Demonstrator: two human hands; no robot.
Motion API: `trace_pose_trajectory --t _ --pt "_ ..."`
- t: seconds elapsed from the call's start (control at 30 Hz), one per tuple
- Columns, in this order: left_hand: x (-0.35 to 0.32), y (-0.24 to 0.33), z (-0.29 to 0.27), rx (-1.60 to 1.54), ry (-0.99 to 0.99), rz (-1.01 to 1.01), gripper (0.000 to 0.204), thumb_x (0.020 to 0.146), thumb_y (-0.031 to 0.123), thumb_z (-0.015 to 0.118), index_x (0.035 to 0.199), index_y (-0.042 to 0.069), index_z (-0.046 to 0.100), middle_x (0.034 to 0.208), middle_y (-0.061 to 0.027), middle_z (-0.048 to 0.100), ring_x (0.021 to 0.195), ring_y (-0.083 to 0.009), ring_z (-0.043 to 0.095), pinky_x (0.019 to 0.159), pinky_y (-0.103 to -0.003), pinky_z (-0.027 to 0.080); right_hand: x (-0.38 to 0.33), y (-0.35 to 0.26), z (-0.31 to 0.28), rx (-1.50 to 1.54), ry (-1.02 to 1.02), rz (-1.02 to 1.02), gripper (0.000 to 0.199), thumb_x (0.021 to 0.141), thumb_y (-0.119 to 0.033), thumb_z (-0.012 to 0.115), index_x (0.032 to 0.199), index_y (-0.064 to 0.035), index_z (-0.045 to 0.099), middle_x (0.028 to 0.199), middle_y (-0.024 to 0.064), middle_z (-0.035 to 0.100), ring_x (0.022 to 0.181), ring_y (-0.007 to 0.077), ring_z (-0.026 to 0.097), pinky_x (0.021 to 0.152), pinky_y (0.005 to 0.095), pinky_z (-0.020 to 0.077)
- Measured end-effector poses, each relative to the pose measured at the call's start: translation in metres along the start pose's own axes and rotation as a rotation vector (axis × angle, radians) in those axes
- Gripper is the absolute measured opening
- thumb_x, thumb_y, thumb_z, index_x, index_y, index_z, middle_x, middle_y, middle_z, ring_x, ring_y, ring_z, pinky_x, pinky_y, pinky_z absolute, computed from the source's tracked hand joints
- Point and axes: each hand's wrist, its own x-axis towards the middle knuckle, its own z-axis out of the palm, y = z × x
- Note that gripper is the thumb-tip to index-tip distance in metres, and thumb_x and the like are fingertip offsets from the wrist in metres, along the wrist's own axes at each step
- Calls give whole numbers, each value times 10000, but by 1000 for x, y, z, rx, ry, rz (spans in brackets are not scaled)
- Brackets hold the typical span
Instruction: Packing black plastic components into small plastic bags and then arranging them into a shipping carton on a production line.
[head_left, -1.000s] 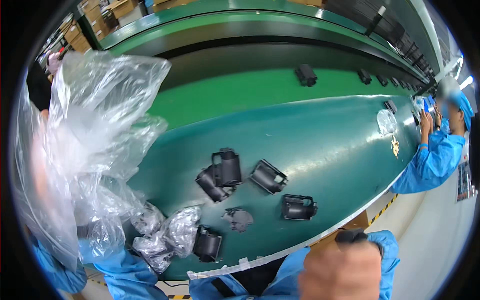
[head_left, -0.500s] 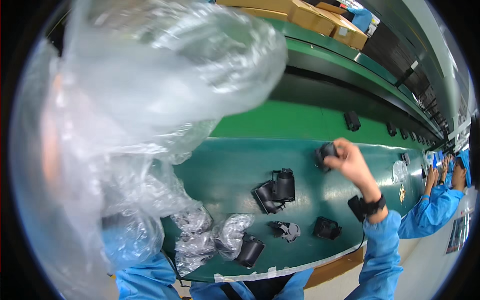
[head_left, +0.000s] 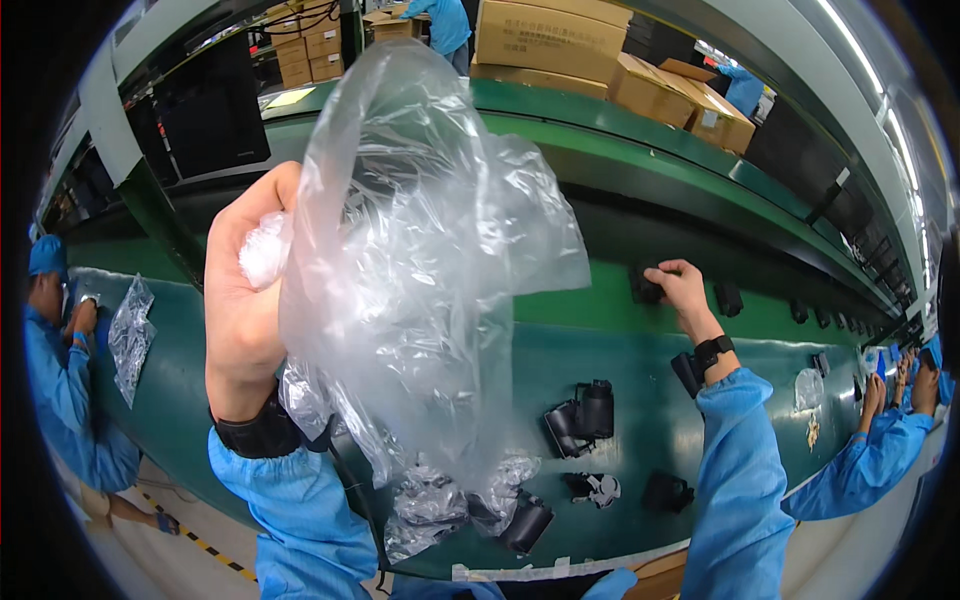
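My left hand (head_left: 240, 310) is closed around a clear plastic bag (head_left: 420, 260), whose crumpled sheet hangs large across the middle of the view and hides part of the table. My right hand (head_left: 687, 290) reaches to the green belt and grips a small black boxy part (head_left: 644, 284) between thumb and fingers. Nearer me on the table, a pair of black housings (head_left: 582, 418) lean together. Below them lie a black-and-grey piece (head_left: 594, 488) and another black part (head_left: 666, 492). Several bagged parts (head_left: 430, 505) sit beside a black housing (head_left: 527, 523) at the front edge.
More black parts (head_left: 729, 299) stand in a row along the belt (head_left: 590, 265) to the right. Co-workers in blue sit at the left (head_left: 70, 370) and right (head_left: 880, 430). Cardboard boxes (head_left: 545, 45) stand on the shelf beyond. A loose clear bag (head_left: 131, 335) lies at the left.
The plastic bag in my left hand has moved away from the camera, uncovering the hand and the left side. My right hand has carried the black part from the table's far edge onto the belt.
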Motion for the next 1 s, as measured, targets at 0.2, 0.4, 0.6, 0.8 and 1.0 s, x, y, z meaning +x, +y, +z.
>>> trace_pose_trajectory --t 0.2,0.4,0.6,0.8,1.0 --pt "-24 -27 -30 90 184 31 605 827 126 739 1357 -46 503 1207 -121 621 1080 -180 598 991 -335 454 -67 -31 -22 -480 -182 -414 319 795 -157 731 1049 25 665 888 124 694 787 203 660 742 344 537" --pt "-17 -26 -19 115 85 64 577 829 130 748 1327 -54 522 1194 -117 629 1085 -176 598 1001 -332 441 -189 -68 -24 -818 -462 -821 230 809 -131 694 1002 -8 665 994 167 611 945 368 619 844 440 527" --pt "-9 -4 -3 225 88 -81 583 833 175 760 1320 -47 529 1191 -106 627 1093 -158 584 987 -325 442 -173 -53 -23 -868 -360 -718 191 813 -116 668 954 13 684 898 157 641 847 333 641 778 428 531" --pt "-27 -12 -20 147 220 25 652 832 204 770 1361 -47 484 1219 -108 612 1112 -187 580 999 -350 443 -197 -78 3 -647 -712 -380 199 773 -170 728 875 -8 675 851 164 679 752 305 660 690 395 531" --pt "-28 -42 -40 54 333 77 566 884 103 682 1376 -51 451 1196 -111 625 1060 -195 616 951 -331 491 -202 -40 9 -1001 -653 -652 197 670 -91 742 841 -15 681 855 160 600 909 353 623 789 440 535"
